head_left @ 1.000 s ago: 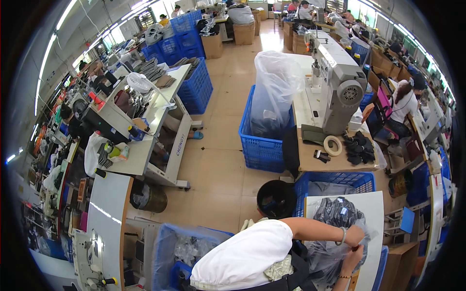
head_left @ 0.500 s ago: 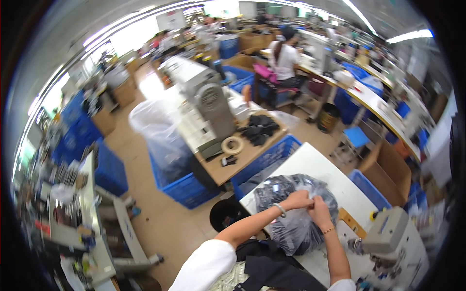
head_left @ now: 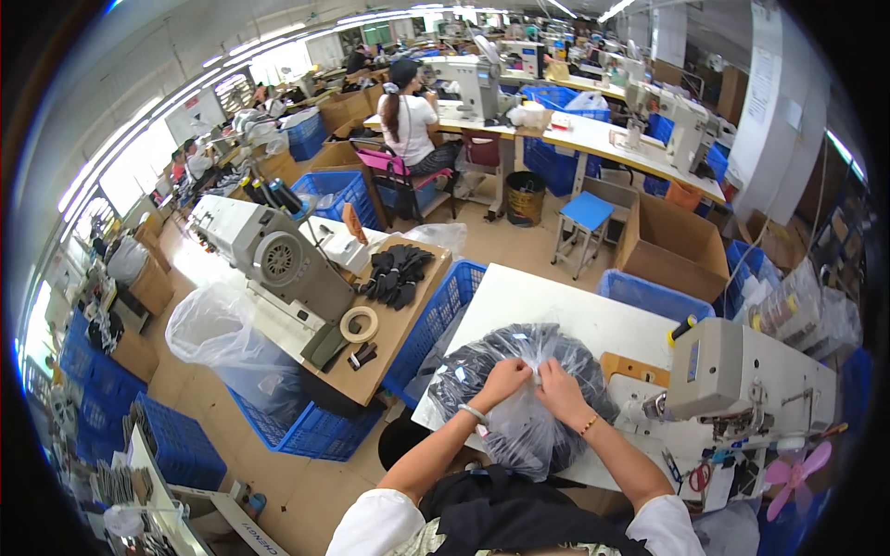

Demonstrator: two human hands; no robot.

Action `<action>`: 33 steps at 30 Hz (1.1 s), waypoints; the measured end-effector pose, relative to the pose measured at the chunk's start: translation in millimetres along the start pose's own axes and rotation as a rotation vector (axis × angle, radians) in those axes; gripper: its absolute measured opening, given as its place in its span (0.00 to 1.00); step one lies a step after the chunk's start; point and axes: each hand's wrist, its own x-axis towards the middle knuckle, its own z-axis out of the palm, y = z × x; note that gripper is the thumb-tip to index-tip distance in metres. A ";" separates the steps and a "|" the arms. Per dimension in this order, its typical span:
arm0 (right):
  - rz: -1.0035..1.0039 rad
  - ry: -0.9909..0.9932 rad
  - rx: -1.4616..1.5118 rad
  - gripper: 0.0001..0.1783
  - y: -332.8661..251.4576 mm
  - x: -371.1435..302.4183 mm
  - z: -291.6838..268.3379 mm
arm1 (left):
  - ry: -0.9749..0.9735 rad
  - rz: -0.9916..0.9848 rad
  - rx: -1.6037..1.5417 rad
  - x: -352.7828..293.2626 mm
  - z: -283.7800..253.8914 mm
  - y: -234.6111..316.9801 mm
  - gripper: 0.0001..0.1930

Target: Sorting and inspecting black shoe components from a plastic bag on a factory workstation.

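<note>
I have the grip of the left hand (head_left: 505, 383) and the right hand (head_left: 562, 387) closed on the plastic bag (head_left: 531, 422), pinching its gathered neck with the fingertips nearly meeting. I see both forearms rising from white sleeves (head_left: 378, 524), wide apart at the bottom and slanting inward, backs of the hands mostly upward. The left wrist wears a pale bangle (head_left: 474, 412), the right a beaded bracelet (head_left: 589, 424). The bag, clear and full of dark stuff, sits on the white tabletop (head_left: 524, 296), by its near left corner. To its right I make out a wooden board (head_left: 635, 369), then a sewing machine (head_left: 732, 366). Past the left edge stands a blue crate (head_left: 461, 285); beyond it, a brown tabletop (head_left: 408, 324) carries a tape roll (head_left: 360, 339) and a dark heap (head_left: 399, 275).
</note>
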 end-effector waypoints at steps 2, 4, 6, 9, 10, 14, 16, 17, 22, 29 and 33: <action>-0.095 0.018 -0.141 0.13 -3.2 4.5 6.4 | -0.100 -0.087 -0.095 8.3 0.9 -10.6 0.17; -0.086 -0.028 -0.100 0.14 1.1 10.4 5.6 | -0.133 -0.068 -0.179 15.2 0.8 -15.5 0.19; -0.108 0.043 -0.030 0.12 7.0 9.5 8.5 | -0.077 0.072 0.005 16.6 -0.7 -10.1 0.17; -0.101 0.047 -0.060 0.10 -0.2 2.6 -1.2 | 0.118 0.271 0.211 8.5 -3.7 8.8 0.18; -0.108 0.060 -0.030 0.09 -2.1 5.6 -5.4 | 0.199 0.348 0.241 10.8 -4.5 8.6 0.21; -0.116 0.098 0.124 0.06 -4.3 -10.4 -9.0 | 0.088 0.221 0.113 13.2 1.1 -12.8 0.16; 0.034 0.041 0.301 0.06 -4.5 -17.4 -13.0 | -0.029 0.151 0.024 17.4 -2.8 -21.4 0.14; 0.169 -0.014 0.477 0.06 -5.5 -18.3 -15.0 | -0.085 0.075 -0.080 20.3 -7.0 -25.5 0.12; 0.300 -0.133 0.182 0.11 -18.6 -8.4 -16.8 | -0.095 0.231 -0.088 10.8 -4.1 -8.2 0.12; 0.008 0.005 0.173 0.12 -3.9 -5.1 -9.6 | -0.120 0.197 -0.148 1.8 -10.4 -5.4 0.15; 0.197 -0.050 0.578 0.14 -3.6 -22.6 -13.9 | -0.175 0.269 -0.086 4.4 -7.4 -3.7 0.13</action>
